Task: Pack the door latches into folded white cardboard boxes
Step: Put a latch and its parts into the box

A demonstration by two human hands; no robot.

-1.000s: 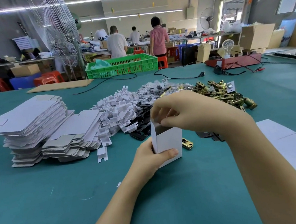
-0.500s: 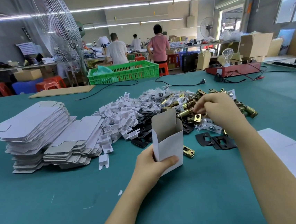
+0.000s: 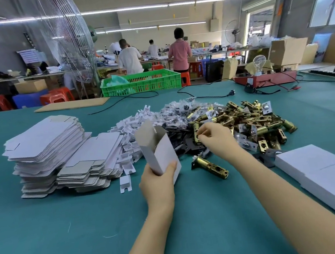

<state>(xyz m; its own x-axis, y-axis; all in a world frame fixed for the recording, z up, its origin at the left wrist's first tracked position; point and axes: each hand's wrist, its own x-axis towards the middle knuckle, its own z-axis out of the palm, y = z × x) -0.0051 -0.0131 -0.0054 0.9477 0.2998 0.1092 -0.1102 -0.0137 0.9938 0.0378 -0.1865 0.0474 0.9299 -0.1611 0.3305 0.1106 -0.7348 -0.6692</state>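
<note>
My left hand (image 3: 157, 181) grips a folded white cardboard box (image 3: 160, 150) by its lower end, tilted left with its top flap open. My right hand (image 3: 217, 138) pinches a brass door latch (image 3: 196, 133) with a black plate, lifted just above the black plates in front of the pile of brass latches (image 3: 254, 122). Another brass latch (image 3: 211, 164) lies alone on the green table between my hands.
Stacks of flat white box blanks (image 3: 48, 150) sit at the left, small white inserts (image 3: 130, 128) and bagged parts (image 3: 173, 112) behind the box. Closed white boxes (image 3: 320, 175) lie at the right. A green crate (image 3: 142, 82) and cables are at the far edge.
My right hand left the box opening, reached into the latch pile and came back left holding a latch. The box in my left hand has tilted leftward with its flap open.
</note>
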